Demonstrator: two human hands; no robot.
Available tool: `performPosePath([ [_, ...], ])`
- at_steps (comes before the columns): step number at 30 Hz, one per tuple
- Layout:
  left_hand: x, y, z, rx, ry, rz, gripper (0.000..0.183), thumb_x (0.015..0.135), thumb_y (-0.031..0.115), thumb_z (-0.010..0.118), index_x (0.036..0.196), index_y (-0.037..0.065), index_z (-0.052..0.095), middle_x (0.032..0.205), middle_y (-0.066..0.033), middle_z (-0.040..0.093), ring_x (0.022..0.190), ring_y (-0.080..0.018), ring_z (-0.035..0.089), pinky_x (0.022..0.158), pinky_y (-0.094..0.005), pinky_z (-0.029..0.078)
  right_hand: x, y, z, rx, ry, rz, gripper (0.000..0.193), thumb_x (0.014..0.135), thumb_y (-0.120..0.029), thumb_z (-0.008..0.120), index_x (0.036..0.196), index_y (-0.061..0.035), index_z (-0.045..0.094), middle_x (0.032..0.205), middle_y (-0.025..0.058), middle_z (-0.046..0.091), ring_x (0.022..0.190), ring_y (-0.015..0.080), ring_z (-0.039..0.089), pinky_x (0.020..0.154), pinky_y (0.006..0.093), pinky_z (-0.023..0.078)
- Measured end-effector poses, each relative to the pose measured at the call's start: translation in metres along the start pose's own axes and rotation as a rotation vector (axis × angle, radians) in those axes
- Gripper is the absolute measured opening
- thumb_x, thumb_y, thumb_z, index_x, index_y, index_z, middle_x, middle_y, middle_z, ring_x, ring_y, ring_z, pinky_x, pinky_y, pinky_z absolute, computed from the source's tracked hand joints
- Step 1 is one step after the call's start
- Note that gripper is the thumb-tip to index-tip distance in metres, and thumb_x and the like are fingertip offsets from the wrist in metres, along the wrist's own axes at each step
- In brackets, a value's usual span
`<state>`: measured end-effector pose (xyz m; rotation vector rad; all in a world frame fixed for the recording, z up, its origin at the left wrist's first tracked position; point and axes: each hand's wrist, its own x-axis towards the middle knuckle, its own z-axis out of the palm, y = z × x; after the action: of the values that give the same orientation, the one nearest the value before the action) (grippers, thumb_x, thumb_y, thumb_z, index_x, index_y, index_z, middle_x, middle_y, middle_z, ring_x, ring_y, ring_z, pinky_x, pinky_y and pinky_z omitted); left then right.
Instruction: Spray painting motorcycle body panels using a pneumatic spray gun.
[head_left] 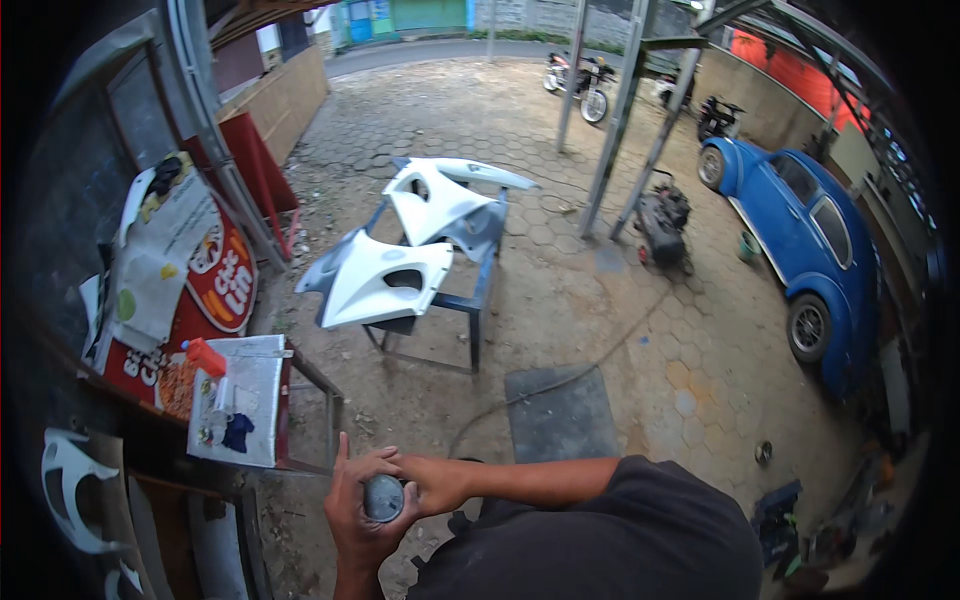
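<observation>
In front of my body, low in the view, is a small round can (384,498) with a grey top, seen from above. My left hand (352,505) curls around its left side, with one finger sticking up and away. From the right, my right hand (436,484) closes on the same can, its fingers meeting those of the left. The can's sides and contents cannot be made out behind the fingers. Ahead, white and grey motorcycle fairing panels (375,275) rest on a dark metal stand (474,335), apart from both hands.
To the left stands a small silver-topped table (262,375) bearing a red bottle (205,357) and a dark blue cloth (238,432). A hose (600,362) crosses a dark mat (563,425) toward a compressor (662,222). Metal posts (612,125) and a blue car (800,235) are at the right.
</observation>
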<state>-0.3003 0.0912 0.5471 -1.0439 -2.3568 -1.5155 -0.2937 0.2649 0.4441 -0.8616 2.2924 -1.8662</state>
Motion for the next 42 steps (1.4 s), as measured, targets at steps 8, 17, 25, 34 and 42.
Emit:
performPosePath([
  [8,0.006,0.019,0.035,-0.044,0.133,-0.052,0.035,0.082,0.002,0.084,0.112,0.007,0.066,0.108,-0.0111,0.073,0.112,-0.0303,0.074,0.125,-0.0601,0.039,-0.008,-0.015,0.000,-0.165,0.310,-0.071,0.058,0.082,-0.021,0.085,0.132,-0.0029,0.062,0.125,0.0245,0.070,0.120,0.0474,0.066,0.105,0.0518,0.052],
  [17,0.062,0.014,0.040,-0.045,-0.402,0.204,0.038,0.075,0.008,0.088,0.106,0.012,0.066,0.099,-0.0069,0.079,0.109,-0.0291,0.079,0.122,-0.0601,0.041,-0.027,0.008,-0.054,-0.032,-0.074,0.032,0.062,0.077,-0.018,0.087,0.134,-0.0035,0.067,0.144,0.0217,0.061,0.139,0.0429,0.055,0.120,0.0504,0.045],
  [25,0.087,0.021,0.100,-0.013,-0.029,0.074,0.048,0.079,0.005,0.091,0.121,0.007,0.067,0.105,-0.0065,0.072,0.116,-0.0292,0.074,0.123,-0.0577,0.043,-0.030,-0.003,-0.098,-0.301,0.507,-0.048,0.042,0.082,-0.020,0.081,0.117,0.0001,0.069,0.122,0.0259,0.072,0.118,0.0461,0.067,0.110,0.0514,0.049],
  [34,0.112,0.018,0.108,-0.022,-0.213,0.263,0.037,0.076,0.001,0.088,0.105,0.009,0.067,0.106,-0.0100,0.078,0.111,-0.0314,0.077,0.115,-0.0545,0.048,-0.047,0.014,-0.119,-0.174,0.347,0.086,0.041,0.084,-0.021,0.082,0.117,0.0000,0.069,0.122,0.0241,0.072,0.119,0.0433,0.068,0.104,0.0488,0.055],
  [42,0.130,0.019,0.139,-0.161,-0.441,0.355,0.039,0.072,0.001,0.089,0.104,0.009,0.068,0.101,-0.0092,0.079,0.109,-0.0301,0.078,0.113,-0.0529,0.049,-0.080,0.015,-0.132,-0.121,0.314,0.143,0.042,0.085,-0.018,0.081,0.122,-0.0035,0.070,0.130,0.0192,0.068,0.125,0.0374,0.065,0.109,0.0449,0.053],
])
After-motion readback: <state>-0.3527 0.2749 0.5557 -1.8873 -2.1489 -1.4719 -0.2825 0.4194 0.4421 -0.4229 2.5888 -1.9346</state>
